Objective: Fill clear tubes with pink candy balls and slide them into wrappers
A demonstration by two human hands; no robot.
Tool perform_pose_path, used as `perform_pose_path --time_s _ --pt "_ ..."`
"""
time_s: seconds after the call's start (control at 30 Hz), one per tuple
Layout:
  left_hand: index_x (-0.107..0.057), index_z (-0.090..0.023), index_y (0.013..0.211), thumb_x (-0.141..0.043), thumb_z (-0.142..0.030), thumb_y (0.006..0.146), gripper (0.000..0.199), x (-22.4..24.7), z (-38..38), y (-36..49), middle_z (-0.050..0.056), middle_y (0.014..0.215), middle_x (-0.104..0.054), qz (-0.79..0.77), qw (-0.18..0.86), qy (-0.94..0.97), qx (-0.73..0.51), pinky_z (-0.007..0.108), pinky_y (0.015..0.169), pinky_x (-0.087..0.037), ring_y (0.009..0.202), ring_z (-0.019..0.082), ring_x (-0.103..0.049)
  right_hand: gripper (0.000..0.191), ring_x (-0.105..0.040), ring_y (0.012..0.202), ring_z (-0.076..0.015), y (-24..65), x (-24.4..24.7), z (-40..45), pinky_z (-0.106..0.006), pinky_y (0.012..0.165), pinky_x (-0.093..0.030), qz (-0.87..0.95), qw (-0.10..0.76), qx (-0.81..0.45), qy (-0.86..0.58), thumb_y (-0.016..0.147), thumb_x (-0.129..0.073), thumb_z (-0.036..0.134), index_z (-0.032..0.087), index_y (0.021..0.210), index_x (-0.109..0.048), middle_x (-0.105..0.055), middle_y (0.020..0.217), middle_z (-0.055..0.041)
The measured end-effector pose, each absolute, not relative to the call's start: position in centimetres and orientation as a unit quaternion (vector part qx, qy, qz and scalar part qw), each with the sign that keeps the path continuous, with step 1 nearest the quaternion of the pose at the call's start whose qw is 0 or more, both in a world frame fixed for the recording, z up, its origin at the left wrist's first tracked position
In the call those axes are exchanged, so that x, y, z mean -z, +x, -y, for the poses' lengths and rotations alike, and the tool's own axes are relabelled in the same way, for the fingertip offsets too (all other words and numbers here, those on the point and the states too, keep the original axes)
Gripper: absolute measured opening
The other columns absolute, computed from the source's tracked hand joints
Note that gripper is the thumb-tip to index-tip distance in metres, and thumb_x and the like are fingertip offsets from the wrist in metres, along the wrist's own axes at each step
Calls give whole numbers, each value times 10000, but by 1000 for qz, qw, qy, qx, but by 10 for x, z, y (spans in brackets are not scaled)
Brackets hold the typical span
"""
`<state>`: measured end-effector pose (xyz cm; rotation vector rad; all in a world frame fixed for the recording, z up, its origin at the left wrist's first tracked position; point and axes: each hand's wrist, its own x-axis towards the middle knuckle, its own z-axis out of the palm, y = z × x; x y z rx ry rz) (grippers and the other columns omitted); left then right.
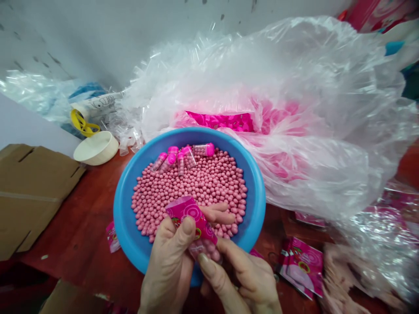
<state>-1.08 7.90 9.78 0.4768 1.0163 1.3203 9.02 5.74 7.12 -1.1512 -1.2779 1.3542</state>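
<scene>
Both hands hold a pink printed packet (191,213) above the front of a blue basin (255,192). My left hand (172,257) has its thumb pressed on the packet's printed front. At the clear lower end, where pink balls show through, my right hand (244,277) pinches with thumb and fingers. The packet's upper end looks flat. Small pink balls (193,185) fill much of the basin. On them, toward the back, lie several clear tubes (181,163) with bright pink caps, some holding balls.
Behind the basin bulges a large clear plastic bag (310,78) with pink pieces inside. A white bowl (96,148), yellow tape ring (83,123) and cardboard (36,192) are left. Stacked pink packets (303,266) lie right on the red table (85,222).
</scene>
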Motion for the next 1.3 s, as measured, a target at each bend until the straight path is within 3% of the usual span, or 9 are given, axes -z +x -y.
perform_pose_path --time_s 0.17,0.3,0.43,0.57,0.63,0.8,0.97,1.17,1.3 --pt "-727 -136 663 -698 -390 706 259 -97 -81 -5 99 815 -732 -489 633 196 -568 200 433 -399 428 74 -512 139 -602 400 -92 92 -72 -58 -128 451 -487 531 454 -537 -472 826 -606 297 226 883 -711 -612 500 42" --pt "-732 -150 652 -738 -338 665 188 -99 -79 -6 90 799 -738 -511 640 196 -539 208 442 -406 422 76 -506 241 -584 367 -73 92 -72 -58 -132 419 -500 510 470 -541 -476 824 -609 310 260 1037 -710 -715 707 10" --pt "-738 -156 690 -730 -316 674 161 -97 -76 -8 89 794 -744 -505 651 214 -525 233 490 -447 463 106 -546 193 -579 361 -62 89 -70 -54 -107 405 -483 475 494 -556 -471 791 -653 285 262 966 -730 -681 614 31" --pt "-718 -160 703 -705 -337 698 178 -94 -73 -4 100 788 -741 -472 668 208 -536 283 632 -495 678 196 -649 263 -599 369 -68 84 -65 -52 -103 407 -499 411 541 -576 -455 747 -691 230 295 1000 -723 -672 572 57" --pt "-710 -156 723 -689 -351 716 196 -94 -71 -2 102 797 -735 -467 680 190 -532 273 602 -489 661 188 -646 255 -609 369 -76 84 -65 -54 -101 401 -509 386 547 -588 -454 686 -737 201 300 921 -744 -670 536 73" --pt "-716 -145 814 -617 -376 781 253 -97 -67 -1 108 804 -710 -492 679 183 -513 186 368 -320 466 102 -526 240 -615 345 -94 85 -71 -59 -108 383 -529 372 541 -591 -470 602 -766 151 285 801 -767 -668 481 91" --pt "-734 -139 850 -716 -427 674 339 -97 -68 -2 111 810 -693 -467 715 196 -481 166 344 -178 395 33 -363 120 -595 300 -105 85 -74 -59 -109 332 -504 363 535 -573 -504 606 -775 252 242 725 -767 -630 411 73" --pt "-723 -159 939 -666 -525 706 437 -95 -63 -6 113 861 -701 -468 693 168 -523 193 385 -350 432 67 -452 128 -597 315 -122 87 -70 -57 -155 360 -521 395 503 -590 -493 679 -745 288 199 771 -744 -626 404 42" --pt "-724 -170 851 -769 -318 656 249 -97 -54 -20 73 828 -714 -536 575 163 -596 226 573 -508 641 153 -626 104 -586 320 -100 86 -66 -55 -137 350 -479 443 515 -571 -461 719 -724 272 208 801 -730 -626 447 42"
